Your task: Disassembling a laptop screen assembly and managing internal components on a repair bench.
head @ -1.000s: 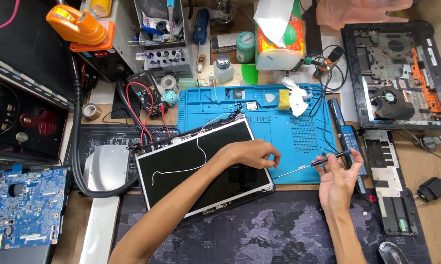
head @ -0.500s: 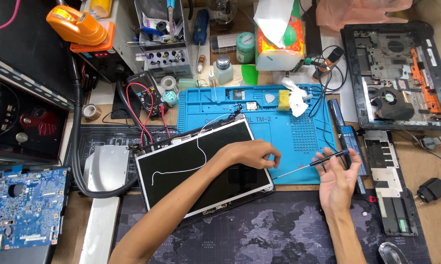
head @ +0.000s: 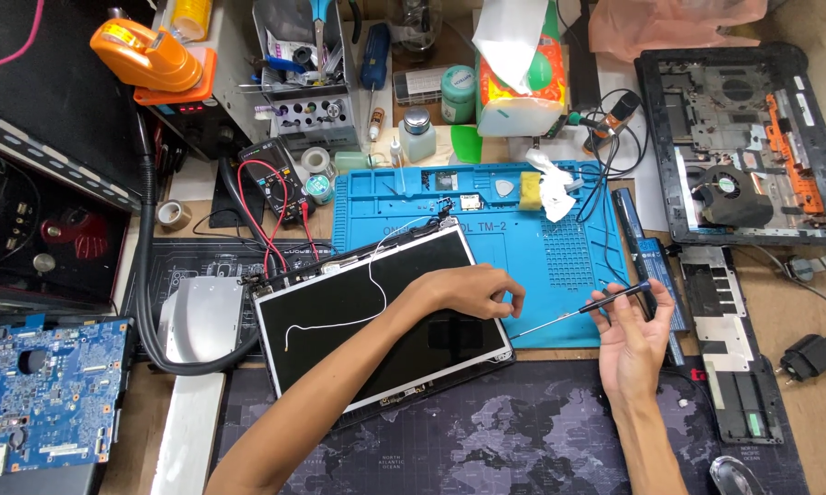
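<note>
We take the laptop screen panel [head: 376,321] as our landmark: it lies face up and tilted on the tabletop [head: 779,321], and our left hand [head: 463,291] rests curled on its right edge, fingers pinched together over the corner. Just right of the panel, our right hand [head: 631,341] grips a thin screwdriver [head: 578,312] whose tip points at that edge. Beyond the panel lies the blue work mat [head: 559,247], and far right of it an opened laptop base [head: 743,147].
</note>
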